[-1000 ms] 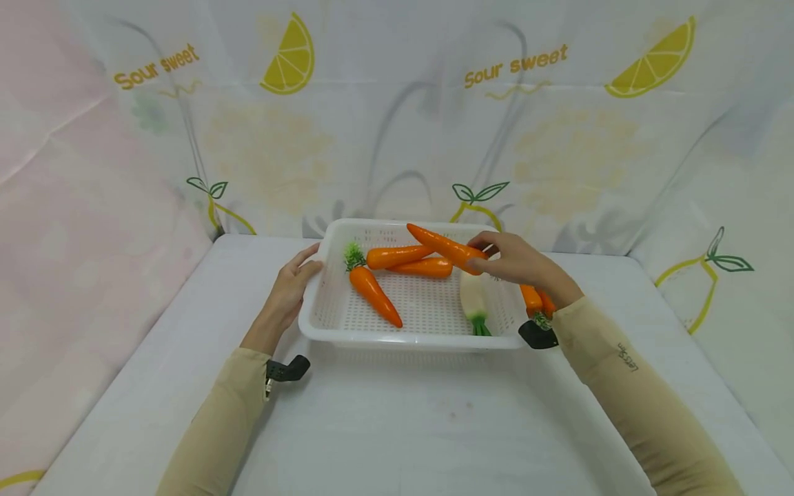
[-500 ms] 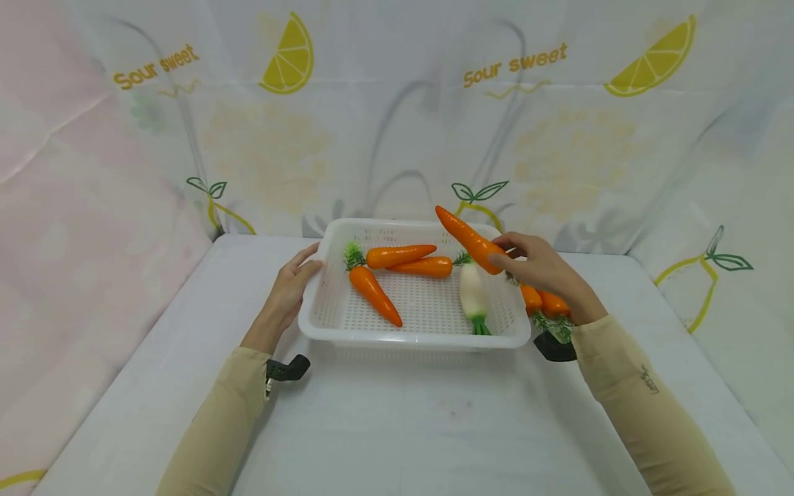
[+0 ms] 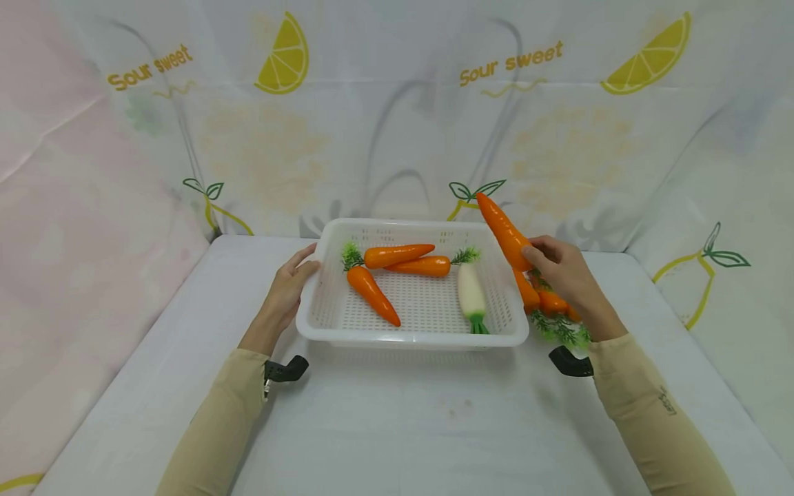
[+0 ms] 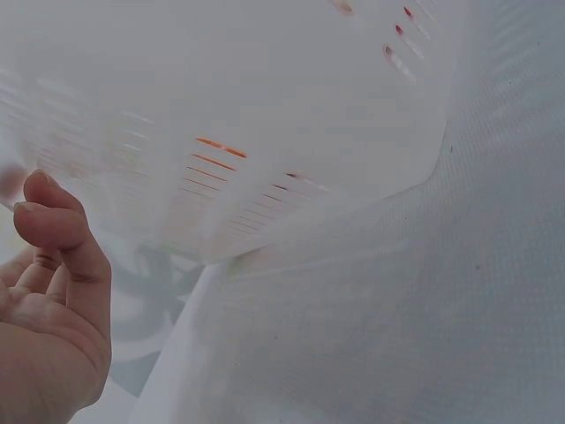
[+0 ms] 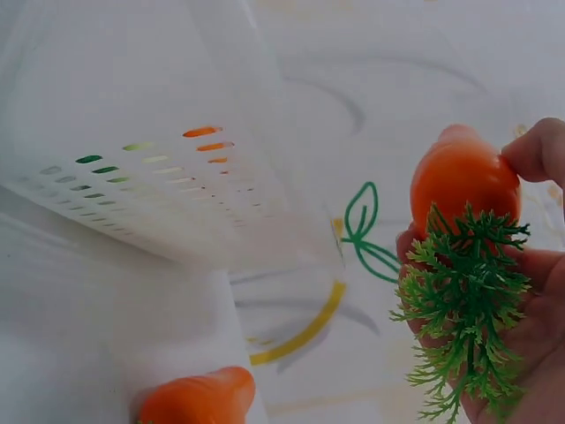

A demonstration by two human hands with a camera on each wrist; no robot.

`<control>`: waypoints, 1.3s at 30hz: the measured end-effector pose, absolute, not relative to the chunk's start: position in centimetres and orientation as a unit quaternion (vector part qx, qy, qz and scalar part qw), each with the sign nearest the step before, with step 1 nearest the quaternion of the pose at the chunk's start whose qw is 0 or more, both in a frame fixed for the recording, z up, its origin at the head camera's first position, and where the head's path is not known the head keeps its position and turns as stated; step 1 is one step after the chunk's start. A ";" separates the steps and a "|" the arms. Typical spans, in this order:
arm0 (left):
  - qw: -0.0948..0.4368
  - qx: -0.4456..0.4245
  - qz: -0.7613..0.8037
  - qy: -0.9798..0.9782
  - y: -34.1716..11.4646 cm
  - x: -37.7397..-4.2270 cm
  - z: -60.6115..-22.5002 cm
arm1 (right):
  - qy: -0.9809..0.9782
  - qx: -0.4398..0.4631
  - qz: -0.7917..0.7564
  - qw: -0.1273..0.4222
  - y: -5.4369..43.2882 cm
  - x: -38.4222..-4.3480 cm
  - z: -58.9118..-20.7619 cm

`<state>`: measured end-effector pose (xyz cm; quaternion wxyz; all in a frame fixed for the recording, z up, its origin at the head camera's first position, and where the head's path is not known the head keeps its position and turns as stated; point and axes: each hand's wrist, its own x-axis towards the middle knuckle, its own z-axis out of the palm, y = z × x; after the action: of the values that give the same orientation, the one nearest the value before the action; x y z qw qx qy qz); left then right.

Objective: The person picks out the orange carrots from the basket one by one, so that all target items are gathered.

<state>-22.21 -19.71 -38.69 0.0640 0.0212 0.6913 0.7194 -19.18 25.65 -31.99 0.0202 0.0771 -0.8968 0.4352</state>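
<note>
My right hand (image 3: 567,275) pinches a carrot (image 3: 504,233) by its thick end, tip up and to the left, above the right rim of a white plastic basket (image 3: 409,337). In the right wrist view, green leaves (image 5: 468,318) hang from the carrot's top across the palm. The left hand (image 3: 287,293) grips the basket's left rim, thumb on top; in the left wrist view its fingers (image 4: 75,238) curl beside the basket wall. Inside the basket lie a carrot (image 3: 374,296) at the left, two crossed carrots (image 3: 400,255) at the back, and a white radish (image 3: 471,293) at the right.
Several more carrots (image 3: 552,303) with green tops lie on the white-covered table (image 3: 409,420) just right of the basket, partly behind the right hand. A printed cloth backdrop (image 3: 372,138) stands directly behind the table.
The right hand has moved right with its carrot, from over the basket's inside to its right edge, and the carrot points more upward. The left hand and basket have stayed in place.
</note>
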 end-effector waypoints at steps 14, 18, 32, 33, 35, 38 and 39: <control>0.059 0.023 0.723 0.688 -19.8 -22.7 -39.4 | -0.873 0.003 0.484 0.064 28.6 -17.7 -33.3; 0.060 0.022 0.721 0.690 -19.8 -22.8 -39.4 | -0.877 -0.018 0.473 0.078 29.6 -17.4 -33.7; 0.064 0.024 0.720 0.690 -19.8 -22.9 -39.5 | -0.876 -0.104 0.464 0.083 32.1 -17.6 -35.6; 0.065 0.025 0.720 0.690 -19.8 -22.9 -39.5 | -0.877 -0.108 0.461 0.084 32.3 -17.6 -35.7; 0.065 0.024 0.720 0.691 -19.8 -22.9 -39.5 | -0.878 -0.118 0.457 0.084 32.7 -17.6 -36.0; 0.062 0.023 0.722 0.689 -19.9 -22.9 -39.5 | -0.879 -0.138 0.450 0.082 33.3 -17.7 -36.4; 0.061 0.023 0.722 0.689 -19.9 -22.9 -39.5 | -0.879 -0.145 0.447 0.081 33.5 -17.7 -36.5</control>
<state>-22.91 -19.87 -39.47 0.0612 0.0226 0.6885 0.7223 -17.72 33.48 -36.49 0.0815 -0.1453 -0.8787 0.4473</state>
